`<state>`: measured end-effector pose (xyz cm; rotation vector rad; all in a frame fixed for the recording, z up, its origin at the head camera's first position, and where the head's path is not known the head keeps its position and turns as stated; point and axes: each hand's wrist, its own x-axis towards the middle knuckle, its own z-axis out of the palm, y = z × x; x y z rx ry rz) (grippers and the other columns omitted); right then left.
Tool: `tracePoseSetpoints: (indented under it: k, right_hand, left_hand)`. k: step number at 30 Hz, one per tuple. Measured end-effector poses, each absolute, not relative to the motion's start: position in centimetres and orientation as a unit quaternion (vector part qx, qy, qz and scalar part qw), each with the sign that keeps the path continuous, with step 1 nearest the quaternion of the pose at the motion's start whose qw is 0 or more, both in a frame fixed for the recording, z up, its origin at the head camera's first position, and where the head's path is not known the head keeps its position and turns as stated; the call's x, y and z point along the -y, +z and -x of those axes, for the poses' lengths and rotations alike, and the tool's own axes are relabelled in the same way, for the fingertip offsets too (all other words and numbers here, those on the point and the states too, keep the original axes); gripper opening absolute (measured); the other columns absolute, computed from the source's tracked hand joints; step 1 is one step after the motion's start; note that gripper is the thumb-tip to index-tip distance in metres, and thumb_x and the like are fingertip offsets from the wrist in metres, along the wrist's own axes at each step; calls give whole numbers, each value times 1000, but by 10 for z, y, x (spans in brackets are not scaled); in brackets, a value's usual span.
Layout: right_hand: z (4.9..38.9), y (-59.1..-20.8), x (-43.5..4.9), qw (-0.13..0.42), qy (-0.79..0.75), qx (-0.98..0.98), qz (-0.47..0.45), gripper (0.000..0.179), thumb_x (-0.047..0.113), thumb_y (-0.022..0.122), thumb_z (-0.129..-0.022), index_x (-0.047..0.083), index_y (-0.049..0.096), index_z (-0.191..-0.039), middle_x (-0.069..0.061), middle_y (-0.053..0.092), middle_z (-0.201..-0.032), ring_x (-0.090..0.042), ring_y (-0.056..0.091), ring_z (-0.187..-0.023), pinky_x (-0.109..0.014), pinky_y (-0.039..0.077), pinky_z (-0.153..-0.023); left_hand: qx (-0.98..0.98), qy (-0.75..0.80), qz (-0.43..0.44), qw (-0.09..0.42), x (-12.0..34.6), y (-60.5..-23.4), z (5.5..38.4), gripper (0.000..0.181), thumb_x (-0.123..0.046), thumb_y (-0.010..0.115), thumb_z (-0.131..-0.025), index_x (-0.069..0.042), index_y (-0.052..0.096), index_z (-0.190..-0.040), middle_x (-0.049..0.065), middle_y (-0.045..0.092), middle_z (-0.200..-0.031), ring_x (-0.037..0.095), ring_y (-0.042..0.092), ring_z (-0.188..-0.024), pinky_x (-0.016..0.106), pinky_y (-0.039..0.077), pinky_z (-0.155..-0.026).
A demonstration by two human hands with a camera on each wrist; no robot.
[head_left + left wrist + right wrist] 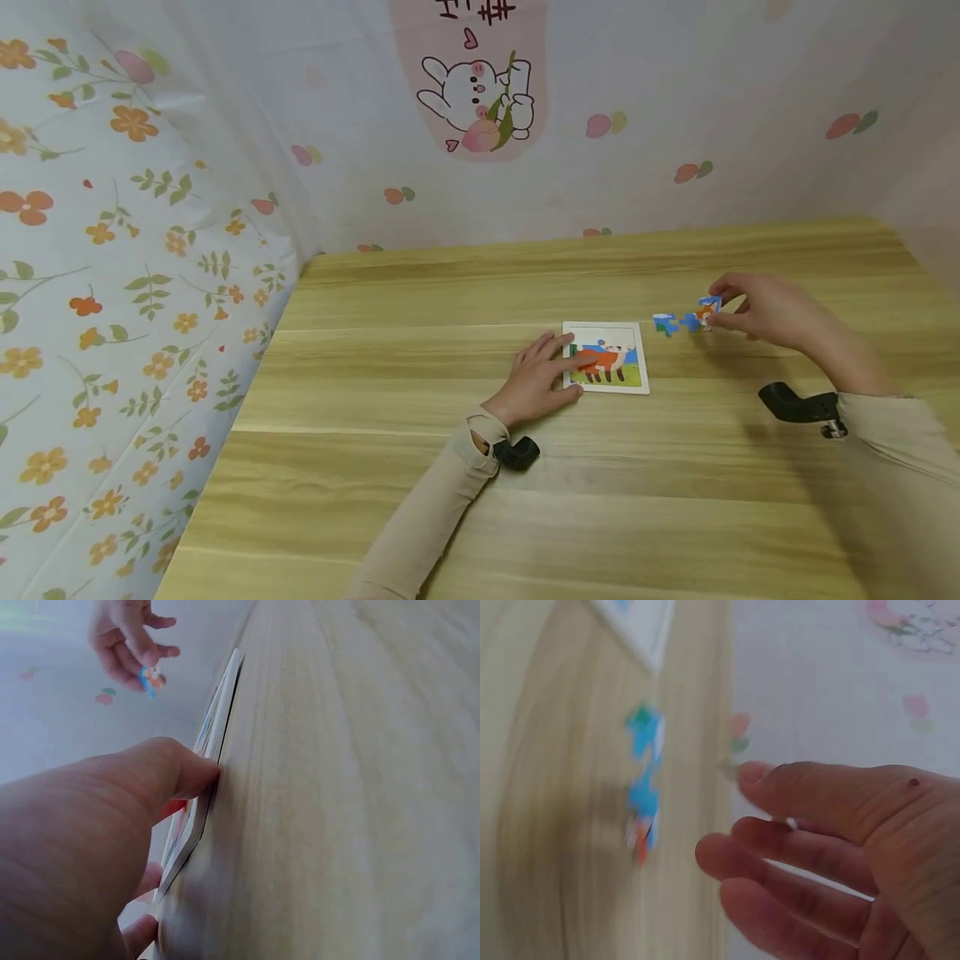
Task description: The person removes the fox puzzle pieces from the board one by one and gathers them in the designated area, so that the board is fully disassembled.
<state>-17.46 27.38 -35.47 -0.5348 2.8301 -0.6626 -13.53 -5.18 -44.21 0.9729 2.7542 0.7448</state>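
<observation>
On the yellow wood-grain tabletop: one hand spread, one pinching

The left hand rests, fingers apart, on the square white-rimmed fox puzzle board, probably to stop it sliding. Rightward, the right hand pinches a small blue-and-orange puzzle piece, a light hold apparently suiting something thin. Two loose, partly blue puzzle pieces lie nearby, seemingly for easy reach.
</observation>
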Motion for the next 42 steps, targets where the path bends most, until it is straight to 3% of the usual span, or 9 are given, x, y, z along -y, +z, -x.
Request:
tracePoseSetpoints:
  k: [7, 15, 21, 25, 32, 42]
  right_hand:
    - [180, -363, -310, 51, -147, -969, 193, 35, 17, 72, -81, -6, 60, -104, -18, 65, -91, -32, 63, -75, -47, 47, -66]
    - [183, -369, -340, 38, -152, -971, 181, 33, 14, 74, -79, -6, 63, -103, -6, 59, -81, -23, 58, -70, -35, 44, -59]
    - [183, -381, -348, 30, -166, -970, 174, 27, 10, 72, -80, -6, 63, -100, 2, 57, -76, -6, 50, -61, -27, 40, -55]
    - [184, -392, -343, 57, -204, -963, 168, 28, 11, 69, -83, -5, 61, -104, 1, 57, -78, -2, 47, -60, -26, 40, -52]
    - [186, -402, -338, 128, -292, -938, 138, 33, 12, 65, -87, -5, 57, -114, -9, 58, -86, -9, 55, -65, -30, 47, -48]
    - [191, -413, -340, 113, -308, -934, 142, 30, 8, 63, -88, -6, 57, -114, -8, 58, -82, -10, 53, -60, -29, 47, -48]
  left_hand:
    - [-916, 239, -315, 66, 54, -451, 135, 48, -34, 53, -91, -30, 47, -138, 2, 25, -151, 25, 10, -140, 49, 20, -105]
    - [-916, 236, -318, 61, 54, -450, 135, 48, -34, 55, -91, -30, 46, -139, 3, 25, -151, 24, 9, -140, 49, 20, -105]
    - [-915, 239, -321, 58, 54, -447, 135, 48, -34, 55, -91, -29, 47, -138, 4, 27, -150, 25, 11, -140, 49, 20, -105]
    - [-915, 238, -320, 60, 54, -447, 134, 48, -33, 55, -91, -29, 47, -138, 4, 26, -150, 25, 11, -140, 49, 20, -105]
    - [-915, 239, -320, 58, 53, -449, 136, 48, -33, 55, -91, -30, 47, -138, 3, 26, -150, 25, 11, -140, 49, 20, -105]
    - [-913, 243, -320, 62, 51, -448, 138, 48, -33, 54, -91, -31, 46, -139, 2, 24, -151, 24, 9, -140, 49, 19, -105]
